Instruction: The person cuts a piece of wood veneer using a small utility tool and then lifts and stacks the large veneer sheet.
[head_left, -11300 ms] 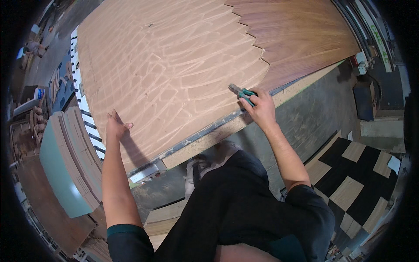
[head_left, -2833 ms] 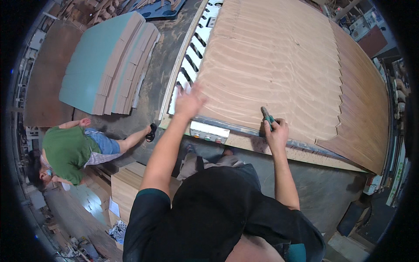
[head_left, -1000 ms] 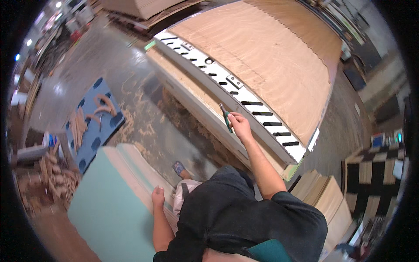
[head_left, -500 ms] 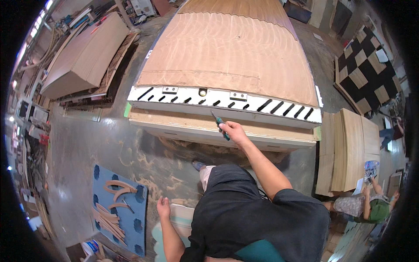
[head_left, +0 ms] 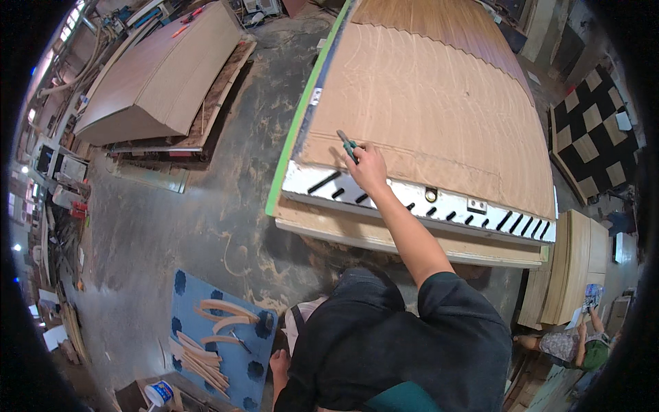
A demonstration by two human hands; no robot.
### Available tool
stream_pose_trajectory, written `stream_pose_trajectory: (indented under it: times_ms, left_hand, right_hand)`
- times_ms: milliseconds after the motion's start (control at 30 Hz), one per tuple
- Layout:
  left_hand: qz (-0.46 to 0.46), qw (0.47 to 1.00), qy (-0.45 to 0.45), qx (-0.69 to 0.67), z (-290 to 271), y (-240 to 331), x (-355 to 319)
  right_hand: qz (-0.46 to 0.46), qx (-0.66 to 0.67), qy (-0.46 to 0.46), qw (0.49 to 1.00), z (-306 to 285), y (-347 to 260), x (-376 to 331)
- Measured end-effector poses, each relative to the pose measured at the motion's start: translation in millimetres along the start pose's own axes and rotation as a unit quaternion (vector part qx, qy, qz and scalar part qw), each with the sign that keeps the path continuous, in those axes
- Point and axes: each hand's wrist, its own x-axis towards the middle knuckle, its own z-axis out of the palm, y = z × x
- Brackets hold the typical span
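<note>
My right hand [head_left: 367, 167] is closed around a pair of green-handled pliers [head_left: 344, 140], whose metal tip points away from me to the far left. Hand and pliers are over the near left part of a large curved wooden panel [head_left: 419, 103], just beyond its slotted white front edge [head_left: 302, 180]. I cannot tell whether the tip touches the wood. Low at my left side hangs my left hand [head_left: 279, 362], its fingers loosely bent and nothing visible in them. It is next to a blue board [head_left: 237, 357] with dark patches, which carries curved wooden strips [head_left: 206, 362].
A pale curved panel stack [head_left: 154, 82] stands at the far left. On the right are upright wooden boards [head_left: 570, 268] and a black-and-tan checkered panel [head_left: 596, 134]. A person in a green cap [head_left: 596, 356] is at the lower right. A white bucket [head_left: 159, 393] stands lower left.
My right hand has moved the pliers from in front of the white edge to over the wooden panel's left part. My left hand has dropped closer to my side. The whole view has shifted left.
</note>
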Motion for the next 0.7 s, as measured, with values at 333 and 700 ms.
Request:
stream_pose_trajectory:
  times_ms: [333,700]
  left_hand:
    - [0.12,0.976,-0.103,0.153,-179,132,205]
    - [0.143,0.979,0.066,0.126,-377,500,504]
  right_hand:
    - [0.13,-0.136,0.122,0.975,144,-18,39]
    - [0.245,-0.237,0.123,0.932,166,-48,73]
